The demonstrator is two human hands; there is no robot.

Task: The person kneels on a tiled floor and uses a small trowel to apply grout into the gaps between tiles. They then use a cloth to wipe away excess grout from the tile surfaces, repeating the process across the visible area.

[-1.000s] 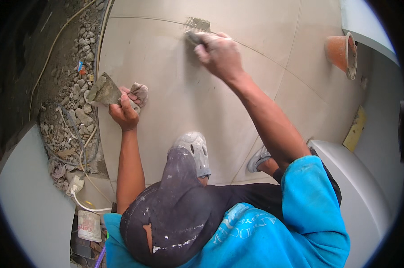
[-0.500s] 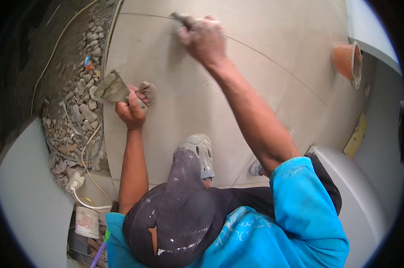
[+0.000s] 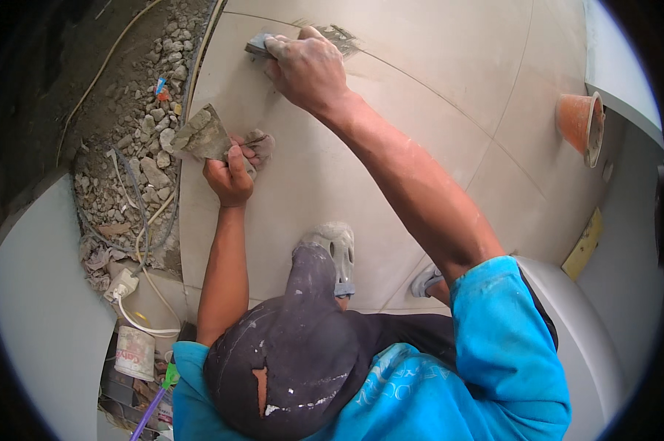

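Note:
My left hand [image 3: 230, 176] is closed round a putty knife, whose broad blade [image 3: 202, 135] is coated in grey-brown paste. A crumpled, dusty grey lump [image 3: 260, 147], perhaps a rag, sits against the fingers of the same hand. Farther out, my right hand [image 3: 308, 72] grips a small flat grey scraper [image 3: 258, 45], pressed low over the tile floor [image 3: 310, 173]; its handle is hidden by the fingers. Just right of that hand, a wet dark-grey smear of paste [image 3: 341, 38] lies across the tile joint [image 3: 413, 79].
Rubble [image 3: 155, 173] and cables border the tiles at left, with a white power socket [image 3: 122, 285] and a dirty white can [image 3: 135, 351] nearer me. An orange bucket [image 3: 573, 121] lies tipped at right, near a yellow strip [image 3: 583, 244]. My shoe [image 3: 333, 250] rests on the tiles.
My right hand has swept a little left and down with the scraper, uncovering the dark smear on the joint. The left hand keeps its hold on the putty knife.

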